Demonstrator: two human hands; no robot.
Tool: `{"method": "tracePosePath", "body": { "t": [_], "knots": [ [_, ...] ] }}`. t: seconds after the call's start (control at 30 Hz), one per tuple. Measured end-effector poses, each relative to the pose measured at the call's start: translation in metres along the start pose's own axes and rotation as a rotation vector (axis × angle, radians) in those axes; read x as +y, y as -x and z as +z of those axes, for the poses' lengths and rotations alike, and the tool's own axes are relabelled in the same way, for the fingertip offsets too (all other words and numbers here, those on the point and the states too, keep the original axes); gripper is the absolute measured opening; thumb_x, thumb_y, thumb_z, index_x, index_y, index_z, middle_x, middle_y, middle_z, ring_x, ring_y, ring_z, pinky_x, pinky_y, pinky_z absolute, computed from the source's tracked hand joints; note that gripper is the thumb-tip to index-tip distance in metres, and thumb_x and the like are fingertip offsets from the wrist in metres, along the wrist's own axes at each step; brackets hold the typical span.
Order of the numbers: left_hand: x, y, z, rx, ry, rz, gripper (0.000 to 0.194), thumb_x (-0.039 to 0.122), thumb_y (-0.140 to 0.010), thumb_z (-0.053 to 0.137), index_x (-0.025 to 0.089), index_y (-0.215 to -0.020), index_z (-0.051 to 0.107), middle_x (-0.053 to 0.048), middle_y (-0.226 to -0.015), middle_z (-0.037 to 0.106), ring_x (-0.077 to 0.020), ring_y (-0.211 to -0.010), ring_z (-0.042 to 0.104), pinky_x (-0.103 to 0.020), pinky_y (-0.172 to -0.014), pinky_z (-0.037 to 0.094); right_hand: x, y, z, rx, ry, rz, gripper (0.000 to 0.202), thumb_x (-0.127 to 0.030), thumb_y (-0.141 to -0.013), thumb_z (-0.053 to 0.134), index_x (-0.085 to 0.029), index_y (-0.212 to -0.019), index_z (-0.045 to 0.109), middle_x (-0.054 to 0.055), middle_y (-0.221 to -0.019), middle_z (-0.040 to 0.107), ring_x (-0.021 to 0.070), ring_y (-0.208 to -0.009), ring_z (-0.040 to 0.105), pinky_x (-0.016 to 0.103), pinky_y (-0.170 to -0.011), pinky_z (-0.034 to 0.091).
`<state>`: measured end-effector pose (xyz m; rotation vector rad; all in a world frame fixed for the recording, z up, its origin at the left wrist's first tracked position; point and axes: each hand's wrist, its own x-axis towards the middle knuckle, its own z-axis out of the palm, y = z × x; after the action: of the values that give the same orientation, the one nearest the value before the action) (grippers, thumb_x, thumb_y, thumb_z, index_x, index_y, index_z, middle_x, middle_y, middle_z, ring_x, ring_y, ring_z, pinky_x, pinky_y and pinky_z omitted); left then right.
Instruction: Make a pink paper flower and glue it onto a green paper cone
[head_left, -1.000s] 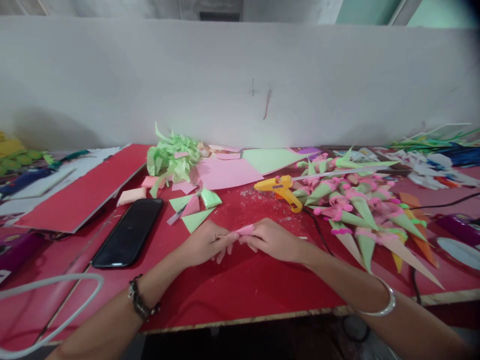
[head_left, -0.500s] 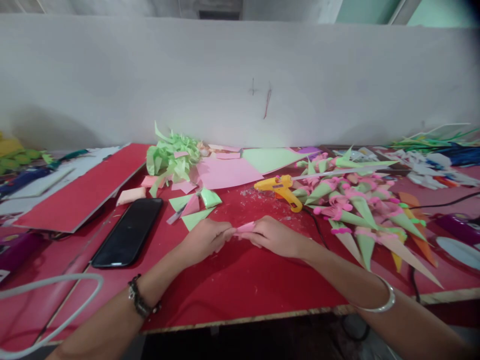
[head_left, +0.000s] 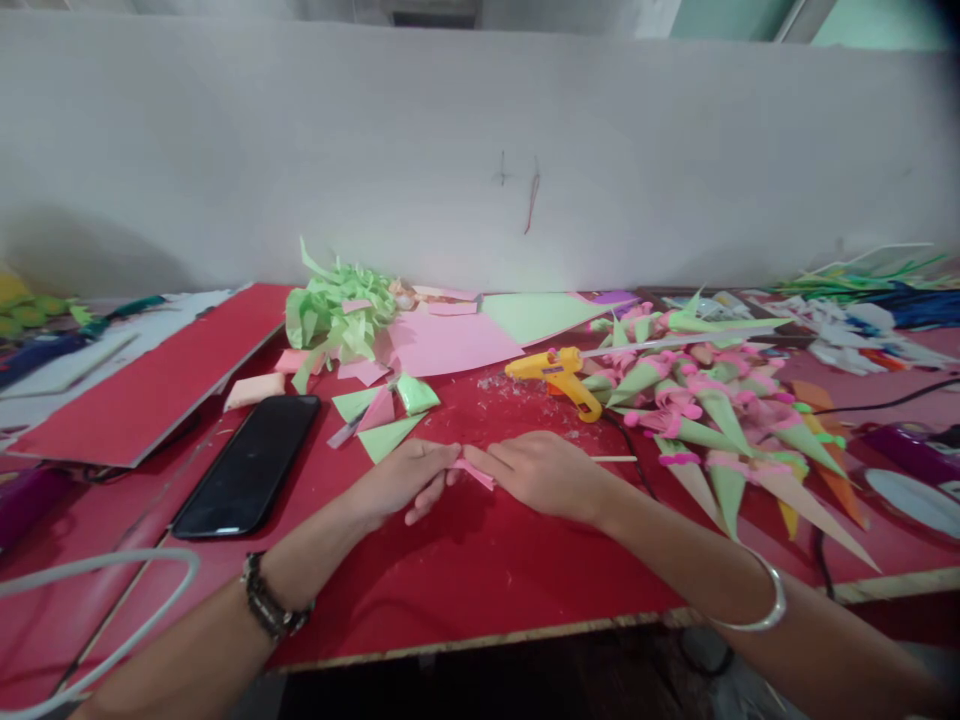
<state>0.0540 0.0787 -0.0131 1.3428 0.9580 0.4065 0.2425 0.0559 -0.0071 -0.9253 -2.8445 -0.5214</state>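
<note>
Between my two hands is a small folded strip of pink paper (head_left: 477, 474), low over the red table (head_left: 480, 570). My left hand (head_left: 411, 480) pinches its left end between thumb and fingers. My right hand (head_left: 546, 474) grips the strip from the other side, its fingers bent and partly hidden. A thin pale stick (head_left: 615, 459) shows at the right of my right hand. Behind my hands lie green paper pieces (head_left: 390, 437) with a pink one among them, and a yellow glue gun (head_left: 566, 378).
A black phone (head_left: 247, 465) lies left of my hands, near a slanted red board (head_left: 142, 380). Crumpled green paper (head_left: 341, 305) and pink sheets (head_left: 450, 340) are at the back. Paper cones (head_left: 724, 415) pile up on the right, with a black cable (head_left: 637, 460) beside them.
The pink strip has turned, its free end now slanting down toward the right. My right fingers have moved over it, and the pale stick has come into sight by my right hand.
</note>
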Motion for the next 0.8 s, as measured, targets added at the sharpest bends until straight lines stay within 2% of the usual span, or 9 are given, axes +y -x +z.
{"method": "tracePosePath", "body": {
  "t": [0.1,0.2,0.27,0.33,0.4,0.47,0.53,0.63,0.8],
  "knots": [
    [0.000,0.000,-0.001,-0.037,0.062,-0.027,0.038,0.042,-0.082,0.038,0.015,-0.056,0.044,0.010,-0.027,0.029,-0.0027,-0.022,0.024,-0.017,-0.032,0.017,0.000,0.000,0.000,0.044,0.040,-0.033,0.029,-0.009,-0.086,0.034,-0.007,-0.111,0.048,0.008,-0.074,0.064,0.0153,-0.064,0.059,0.025,-0.052,0.038],
    [-0.001,0.000,-0.001,-0.047,-0.031,-0.021,0.039,0.042,-0.084,0.032,0.016,-0.057,0.043,0.010,-0.027,0.030,-0.0041,-0.023,0.024,-0.018,-0.034,0.019,0.001,-0.001,0.003,0.005,-0.022,0.012,0.026,-0.011,-0.086,0.035,-0.010,-0.104,0.054,0.008,-0.074,0.066,0.0160,-0.066,0.060,0.025,-0.053,0.038],
    [0.000,0.001,-0.002,-0.005,-0.253,0.079,0.042,0.043,-0.085,0.027,0.016,-0.059,0.046,0.007,-0.032,0.037,-0.0059,-0.028,0.033,-0.019,-0.038,0.025,0.003,-0.002,0.004,-0.047,-0.150,0.101,0.025,-0.016,-0.088,0.035,-0.013,-0.099,0.058,0.007,-0.076,0.067,0.0165,-0.068,0.062,0.025,-0.055,0.039],
    [0.001,0.002,-0.004,0.061,-0.588,0.266,0.040,0.042,-0.086,0.030,0.016,-0.061,0.049,0.003,-0.042,0.047,-0.0083,-0.040,0.044,-0.020,-0.046,0.030,0.005,-0.002,0.003,-0.070,-0.354,0.172,0.028,-0.023,-0.089,0.034,-0.017,-0.099,0.060,0.006,-0.084,0.068,0.0167,-0.074,0.063,0.024,-0.060,0.041],
    [0.004,0.003,-0.007,0.104,-0.888,0.438,0.035,0.040,-0.085,0.036,0.016,-0.063,0.050,0.001,-0.051,0.052,-0.0104,-0.050,0.048,-0.021,-0.051,0.029,0.008,-0.002,0.001,-0.062,-0.585,0.183,0.032,-0.028,-0.090,0.031,-0.019,-0.102,0.060,0.005,-0.093,0.068,0.0157,-0.081,0.062,0.023,-0.067,0.042],
    [0.006,0.005,-0.009,0.102,-1.012,0.503,0.034,0.038,-0.085,0.037,0.016,-0.062,0.050,0.001,-0.053,0.053,-0.0110,-0.052,0.048,-0.022,-0.052,0.028,0.009,-0.002,-0.001,-0.049,-0.745,0.164,0.034,-0.029,-0.091,0.030,-0.019,-0.106,0.059,0.004,-0.100,0.066,0.0143,-0.086,0.061,0.022,-0.072,0.042],
    [0.007,0.006,-0.009,0.073,-0.944,0.478,0.037,0.037,-0.087,0.033,0.016,-0.061,0.048,0.002,-0.048,0.051,-0.0100,-0.050,0.047,-0.021,-0.052,0.030,0.009,-0.002,-0.001,-0.024,-0.781,0.171,0.033,-0.029,-0.090,0.031,-0.020,-0.109,0.057,0.004,-0.103,0.065,0.0142,-0.089,0.061,0.022,-0.074,0.042],
    [0.007,0.007,-0.007,0.035,-0.664,0.358,0.039,0.037,-0.087,0.029,0.016,-0.059,0.045,0.005,-0.040,0.046,-0.0078,-0.041,0.045,-0.019,-0.050,0.033,0.008,-0.002,0.002,0.024,-0.669,0.214,0.032,-0.030,-0.089,0.034,-0.021,-0.114,0.054,0.004,-0.106,0.064,0.0156,-0.091,0.060,0.023,-0.074,0.042],
    [0.003,0.001,0.001,-0.002,-0.132,0.092,0.041,0.045,-0.084,0.031,0.017,-0.055,0.042,0.008,-0.029,0.036,-0.0055,-0.028,0.032,-0.018,-0.039,0.028,0.005,0.001,0.005,0.040,-0.204,0.137,0.033,-0.017,-0.088,0.034,-0.016,-0.118,0.048,0.005,-0.079,0.067,0.0144,-0.067,0.061,0.023,-0.055,0.039]
  ]
}}
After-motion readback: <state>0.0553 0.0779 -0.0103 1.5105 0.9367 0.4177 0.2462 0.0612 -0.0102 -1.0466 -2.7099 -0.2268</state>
